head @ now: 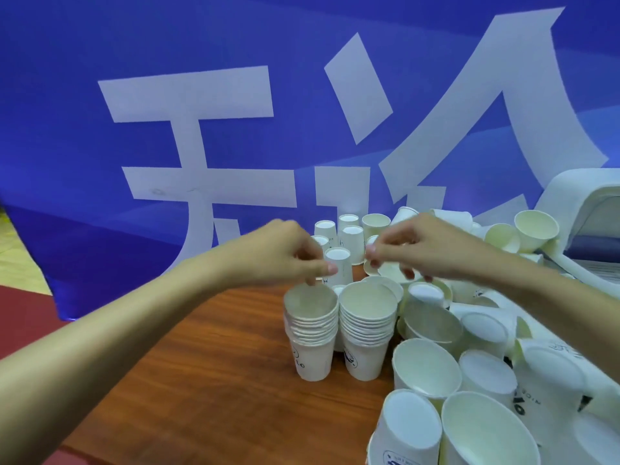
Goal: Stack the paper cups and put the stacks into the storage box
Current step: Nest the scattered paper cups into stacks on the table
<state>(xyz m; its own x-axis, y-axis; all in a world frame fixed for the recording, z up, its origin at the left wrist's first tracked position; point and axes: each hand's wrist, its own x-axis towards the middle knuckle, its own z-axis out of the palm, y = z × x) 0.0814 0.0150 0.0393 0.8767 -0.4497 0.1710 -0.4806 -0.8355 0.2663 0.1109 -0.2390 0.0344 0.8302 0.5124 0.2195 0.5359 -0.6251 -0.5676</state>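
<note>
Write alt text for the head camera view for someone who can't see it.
A left hand touches the rim of the left stack of white paper cups while the right hand holds a single cup behind the right stack, both stacks upright on a wooden table. Loose cups crowd the right side; a blue banner stands behind.

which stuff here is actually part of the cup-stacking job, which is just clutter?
Job: left stack, right stack, loose cups, white storage box, left hand, right hand holding a cup.
Just there: blue banner, wooden table.
</note>
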